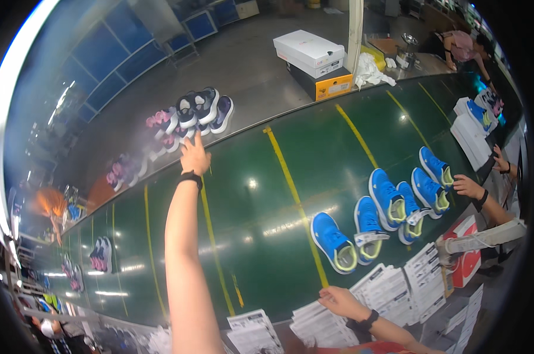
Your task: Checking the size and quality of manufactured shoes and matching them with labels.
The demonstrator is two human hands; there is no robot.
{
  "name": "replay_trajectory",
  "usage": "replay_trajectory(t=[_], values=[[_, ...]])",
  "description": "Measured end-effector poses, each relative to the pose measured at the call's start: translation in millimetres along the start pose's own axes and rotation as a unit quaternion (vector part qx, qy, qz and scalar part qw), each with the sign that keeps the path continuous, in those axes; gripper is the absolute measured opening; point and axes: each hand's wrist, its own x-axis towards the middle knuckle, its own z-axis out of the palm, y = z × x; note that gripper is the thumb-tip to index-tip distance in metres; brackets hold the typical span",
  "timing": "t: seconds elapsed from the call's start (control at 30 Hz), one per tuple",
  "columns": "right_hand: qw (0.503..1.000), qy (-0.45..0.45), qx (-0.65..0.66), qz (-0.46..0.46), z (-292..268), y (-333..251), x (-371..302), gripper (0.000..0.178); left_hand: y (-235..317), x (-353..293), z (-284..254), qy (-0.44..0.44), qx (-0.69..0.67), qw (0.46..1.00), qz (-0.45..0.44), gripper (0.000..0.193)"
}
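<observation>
My left hand (pixel 195 156) stretches across the green conveyor belt (pixel 252 212), fingers apart. Its fingertips are at the near side of a stack of navy sneakers with white soles (pixel 197 107); whether they touch is hard to tell. Pink-and-navy sneakers (pixel 162 123) lie at the stack's left. Over the belt's near edge is my right hand (pixel 344 303), fingers curled in and no object visible in them. It is nearest to stacks of printed sheets (pixel 382 292) and a blue sneaker (pixel 334 242), apart from the shoe. Several more blue sneakers (pixel 387 197) stand farther right.
A co-worker's hand (pixel 470 187) is beside the blue shoes at right. White and orange-fronted shoeboxes (pixel 311 53) stand by a post (pixel 355 35) beyond the belt. An open white box (pixel 472 138) sits at far right. More sneakers (pixel 101 255) lie on the belt at left.
</observation>
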Motion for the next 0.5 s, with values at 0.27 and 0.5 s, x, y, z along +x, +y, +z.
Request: replay_trajectory(t=[0.27, 0.5], values=[[0.947, -0.051, -0.311, 0.053, 48, 51, 20, 0.108, 6, 158, 36, 0.095, 0.067, 0.993, -0.006, 0.089], [0.925, 0.002, -0.358, 0.129, 67, 48, 15, 0.106, -4, 175, 61, 0.030, -0.058, 0.997, -0.032, 0.059]])
